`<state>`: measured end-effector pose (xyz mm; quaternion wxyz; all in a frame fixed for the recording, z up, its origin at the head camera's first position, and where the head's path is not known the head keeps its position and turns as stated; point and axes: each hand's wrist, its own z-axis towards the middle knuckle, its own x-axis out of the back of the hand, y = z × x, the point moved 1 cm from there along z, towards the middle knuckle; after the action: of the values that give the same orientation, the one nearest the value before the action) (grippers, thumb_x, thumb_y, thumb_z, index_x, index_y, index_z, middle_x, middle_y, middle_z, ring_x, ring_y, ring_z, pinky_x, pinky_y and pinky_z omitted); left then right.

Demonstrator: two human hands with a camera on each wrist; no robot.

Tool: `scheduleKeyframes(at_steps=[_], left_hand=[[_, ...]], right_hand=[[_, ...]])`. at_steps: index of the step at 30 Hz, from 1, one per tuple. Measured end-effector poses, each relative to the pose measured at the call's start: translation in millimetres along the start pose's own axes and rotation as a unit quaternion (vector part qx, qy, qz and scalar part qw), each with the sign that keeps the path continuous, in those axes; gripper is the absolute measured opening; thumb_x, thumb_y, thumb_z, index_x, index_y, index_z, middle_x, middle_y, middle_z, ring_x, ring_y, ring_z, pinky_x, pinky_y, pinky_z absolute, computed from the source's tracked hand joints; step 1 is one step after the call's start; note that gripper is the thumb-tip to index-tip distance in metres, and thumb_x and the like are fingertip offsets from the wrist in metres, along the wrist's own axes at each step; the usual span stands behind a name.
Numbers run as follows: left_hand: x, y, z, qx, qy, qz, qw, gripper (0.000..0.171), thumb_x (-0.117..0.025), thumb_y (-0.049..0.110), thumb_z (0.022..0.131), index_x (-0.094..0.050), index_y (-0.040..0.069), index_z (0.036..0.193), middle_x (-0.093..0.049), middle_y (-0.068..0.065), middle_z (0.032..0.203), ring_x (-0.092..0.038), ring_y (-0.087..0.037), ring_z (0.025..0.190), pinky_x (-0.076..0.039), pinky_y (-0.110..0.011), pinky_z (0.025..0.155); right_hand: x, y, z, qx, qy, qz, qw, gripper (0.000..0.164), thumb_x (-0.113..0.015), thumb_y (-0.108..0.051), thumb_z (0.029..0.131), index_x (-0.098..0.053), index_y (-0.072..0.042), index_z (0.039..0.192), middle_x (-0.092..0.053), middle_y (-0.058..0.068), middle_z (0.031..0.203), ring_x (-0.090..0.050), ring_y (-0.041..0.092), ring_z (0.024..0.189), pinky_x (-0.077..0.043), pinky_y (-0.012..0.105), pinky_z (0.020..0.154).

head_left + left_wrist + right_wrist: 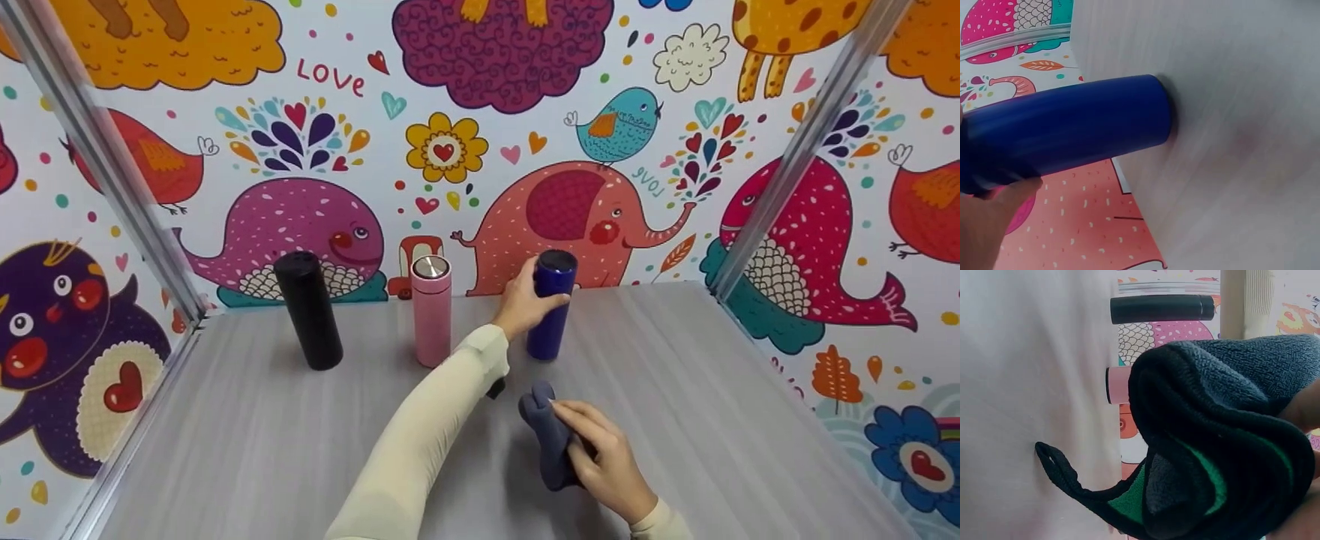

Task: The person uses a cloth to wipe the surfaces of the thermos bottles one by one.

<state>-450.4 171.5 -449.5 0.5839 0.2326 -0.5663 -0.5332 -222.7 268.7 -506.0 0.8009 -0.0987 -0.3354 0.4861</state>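
Note:
A blue bottle with a dark top stands upright on the table toward the back. My left hand grips it near its top, thumb across the front; the left wrist view shows the lower body of the bottle with its base at the tabletop. Closer to me, my right hand holds a folded grey cloth above the table. In the right wrist view the cloth shows black edging, green strips and a hanging loop at one corner. Part of the right hand is out of that view.
A pink bottle with a silvery lid stands left of the blue one, beside my left forearm. Farther left is a black bottle. The grey table meets a wall printed with cartoon animals.

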Motion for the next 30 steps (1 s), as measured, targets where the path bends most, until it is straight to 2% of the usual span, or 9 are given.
scheduleKeyframes(at_steps=[9, 15, 18, 21, 24, 26, 28, 30], left_hand=[[-7.4, -9.4, -4.7, 0.001, -0.006, 0.007, 1.0000, 0.083, -0.081, 0.030, 0.087, -0.034, 0.018, 0.155, -0.053, -0.007, 0.144, -0.052, -0.024, 0.130, -0.042, -0.048, 0.107], [-8.6, -3.0, -2.2, 0.011, -0.005, 0.022, 0.9997, 0.088, -0.079, 0.034, 0.087, -0.028, 0.016, 0.156, -0.048, -0.009, 0.149, -0.048, -0.024, 0.133, -0.038, -0.048, 0.110], [-0.4, -3.5, -11.0, 0.017, 0.001, 0.032, 0.9993, 0.092, -0.079, 0.039, 0.086, -0.025, 0.013, 0.157, -0.043, -0.010, 0.153, -0.045, -0.025, 0.136, -0.036, -0.048, 0.112], [9.5, -0.1, -26.2, 0.003, 0.001, 0.037, 0.9993, 0.090, -0.077, 0.044, 0.087, -0.030, 0.011, 0.155, -0.042, -0.011, 0.152, -0.043, -0.025, 0.137, -0.035, -0.047, 0.112], [24.0, 8.0, -50.5, -0.011, 0.000, 0.020, 0.9997, 0.082, -0.072, 0.050, 0.089, -0.036, 0.012, 0.152, -0.046, -0.010, 0.149, -0.044, -0.024, 0.135, -0.037, -0.048, 0.111], [36.8, 13.5, -70.1, -0.014, -0.002, 0.005, 0.9999, 0.077, -0.069, 0.054, 0.090, -0.040, 0.016, 0.150, -0.047, -0.008, 0.148, -0.045, -0.023, 0.135, -0.037, -0.049, 0.110], [51.1, 18.9, -91.7, -0.001, -0.010, 0.000, 1.0000, 0.080, -0.067, 0.061, 0.088, -0.039, 0.021, 0.150, -0.046, -0.005, 0.150, -0.043, -0.023, 0.136, -0.037, -0.053, 0.109], [66.5, 23.0, -112.9, -0.002, -0.019, 0.014, 0.9997, 0.084, -0.066, 0.066, 0.086, -0.038, 0.023, 0.152, -0.043, -0.002, 0.153, -0.041, -0.022, 0.139, -0.036, -0.056, 0.109]], right_hand=[[3.7, -27.0, 10.3, -0.012, 0.007, 0.010, 1.000, 0.067, -0.054, 0.036, 0.067, -0.067, 0.003, 0.124, -0.066, 0.012, 0.116, -0.065, 0.026, 0.103, -0.046, 0.016, 0.093], [10.2, -26.6, 18.0, 0.008, 0.007, 0.006, 1.000, 0.068, -0.053, 0.036, 0.067, -0.067, 0.003, 0.125, -0.066, 0.013, 0.117, -0.065, 0.027, 0.103, -0.047, 0.016, 0.093], [10.9, -20.1, 19.5, 0.015, 0.005, 0.008, 1.000, 0.068, -0.053, 0.037, 0.067, -0.066, 0.004, 0.125, -0.065, 0.014, 0.117, -0.065, 0.027, 0.104, -0.046, 0.017, 0.094], [13.5, -8.6, 20.1, 0.025, 0.008, 0.004, 1.000, 0.069, -0.054, 0.036, 0.067, -0.066, 0.003, 0.126, -0.065, 0.014, 0.118, -0.064, 0.026, 0.105, -0.047, 0.017, 0.094], [18.2, 0.0, 23.3, 0.036, 0.010, 0.001, 0.999, 0.070, -0.055, 0.035, 0.068, -0.065, 0.001, 0.128, -0.065, 0.013, 0.120, -0.064, 0.025, 0.106, -0.047, 0.018, 0.094], [22.9, -8.2, 31.9, 0.045, 0.012, 0.000, 0.999, 0.068, -0.054, 0.035, 0.068, -0.066, 0.003, 0.127, -0.065, 0.014, 0.120, -0.064, 0.025, 0.105, -0.047, 0.018, 0.094], [26.9, -18.9, 40.6, 0.054, 0.015, -0.001, 0.998, 0.066, -0.054, 0.034, 0.068, -0.066, 0.004, 0.126, -0.066, 0.016, 0.118, -0.064, 0.025, 0.104, -0.047, 0.018, 0.093], [29.9, -30.3, 48.3, 0.062, 0.020, -0.002, 0.998, 0.063, -0.053, 0.034, 0.068, -0.067, 0.006, 0.123, -0.066, 0.019, 0.116, -0.064, 0.026, 0.103, -0.047, 0.017, 0.093]])
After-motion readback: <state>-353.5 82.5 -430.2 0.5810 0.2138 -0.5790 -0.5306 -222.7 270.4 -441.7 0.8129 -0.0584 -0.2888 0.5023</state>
